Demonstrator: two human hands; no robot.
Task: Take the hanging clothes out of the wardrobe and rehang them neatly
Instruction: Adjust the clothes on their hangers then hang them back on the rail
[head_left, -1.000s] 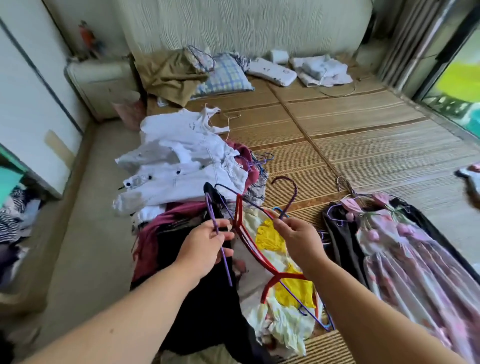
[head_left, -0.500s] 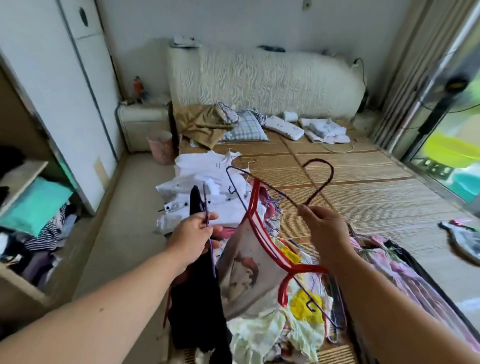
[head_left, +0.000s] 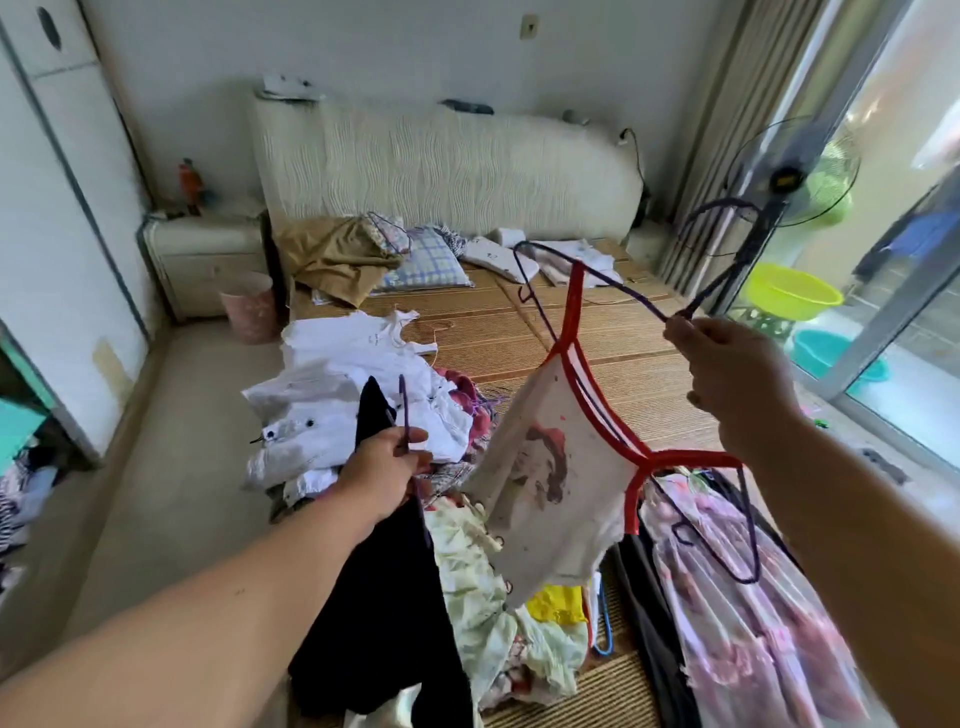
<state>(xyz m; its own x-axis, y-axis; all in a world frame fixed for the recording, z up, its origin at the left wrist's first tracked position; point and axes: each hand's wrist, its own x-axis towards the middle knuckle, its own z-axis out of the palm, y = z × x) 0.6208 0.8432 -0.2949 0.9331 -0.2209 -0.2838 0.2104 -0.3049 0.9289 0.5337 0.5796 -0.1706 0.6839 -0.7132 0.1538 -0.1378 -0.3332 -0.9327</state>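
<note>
Left hand: the left hand (head_left: 387, 467) is gripping the stem of a purple wire hanger (head_left: 402, 410), fingers curled round it, low over the near end of the bed.
Black garment: a black garment (head_left: 379, 597) is hanging from that hanger, draping down beside the forearm and over the heap.
Right hand: the right hand (head_left: 737, 384) is pinching the neck of a second purple hanger (head_left: 631, 295). It is riding higher and off to the right, well apart from the left hand.
Second hanger: its hook is pointing up toward the standing fan (head_left: 795, 171), while its wire is running left and crossing the top of a red hanger (head_left: 685, 460).
Red hanger: it is dangling tilted between the two hands, tangled with the purple wire.
White top: a white printed top (head_left: 545, 478) is hanging off the red hanger, its reddish-brown print facing the camera.
Heap: white clothes (head_left: 353, 395) are lying just behind the left hand, a pale green garment (head_left: 488, 587) is lying under the white top, and a pink floral dress (head_left: 753, 623) is spreading out at the right.
Bed: the woven mat (head_left: 498, 332) is carrying all of it, with a checked pillow (head_left: 426, 260) up by the headboard (head_left: 447, 166).
Wardrobe: the wardrobe (head_left: 57, 218) is standing at the far left, well apart from both hangers.
Window side: a green basin (head_left: 792, 291) is sitting by the glass door.
</note>
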